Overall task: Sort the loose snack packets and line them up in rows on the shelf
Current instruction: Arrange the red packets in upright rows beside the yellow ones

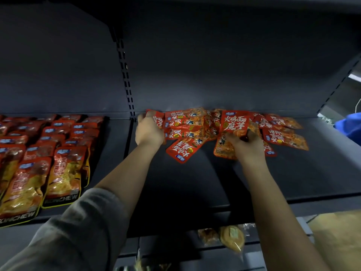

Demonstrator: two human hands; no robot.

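At nine o'clock in my view I note larger orange-and-red snack bags (58, 169) lying in overlapping rows on the left bay of the dark shelf (195, 182); the front ones show the lettering "KONCHEW". A slotted upright (127, 81) divides that bay from the right one. A grey sleeve (78, 231) runs from seven o'clock toward centre.

The left hand (149, 132), just left of centre, has its fingers curled round the left end of a stack of small red packets (184, 124), gripping them at the back of the shelf. One loose red packet (185, 148) lies flat just in front of that stack, printed side up and turned upside down to me.

The right hand (246, 145), at about two o'clock from centre, pinches an upright red packet (235, 123) by its lower edge, with an orange-faced packet (224, 148) partly under the palm. Further red packets (283, 133) lie scattered and overlapping at three o'clock. A blue object (349, 126) sits at the far right edge; I cannot identify it.

At five o'clock, on the shelf below, wrapped baked goods (232, 237) are visible.
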